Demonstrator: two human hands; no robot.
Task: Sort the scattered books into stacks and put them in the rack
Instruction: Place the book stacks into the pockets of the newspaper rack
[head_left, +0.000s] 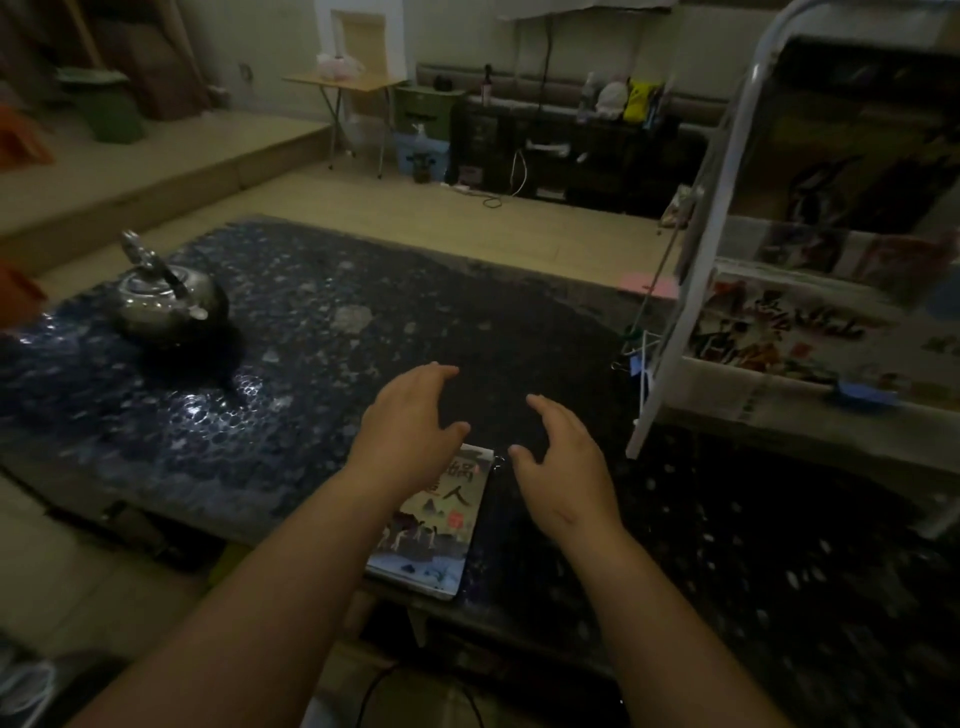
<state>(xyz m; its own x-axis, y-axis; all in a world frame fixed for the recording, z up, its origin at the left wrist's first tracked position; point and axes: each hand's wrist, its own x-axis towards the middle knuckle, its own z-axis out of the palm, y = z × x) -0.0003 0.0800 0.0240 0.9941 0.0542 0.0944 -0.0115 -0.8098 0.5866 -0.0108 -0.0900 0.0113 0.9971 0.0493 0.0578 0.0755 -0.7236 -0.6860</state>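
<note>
Nearest, one book (431, 525) lies flat at the near edge of the desk (311, 364). It is a thin paperback with a pale illustrated cover and large dark characters, and its far corner is hidden under the left hand (410, 431). That hand and the right hand (561, 467) hang spread with fingers loosely curved, gripping nothing. Farther right, the white-framed rack (691, 291) carries colourful books (779, 327) on its shelves, so the job looks nearly finished, with only this book in sight left to shelve.
</note>
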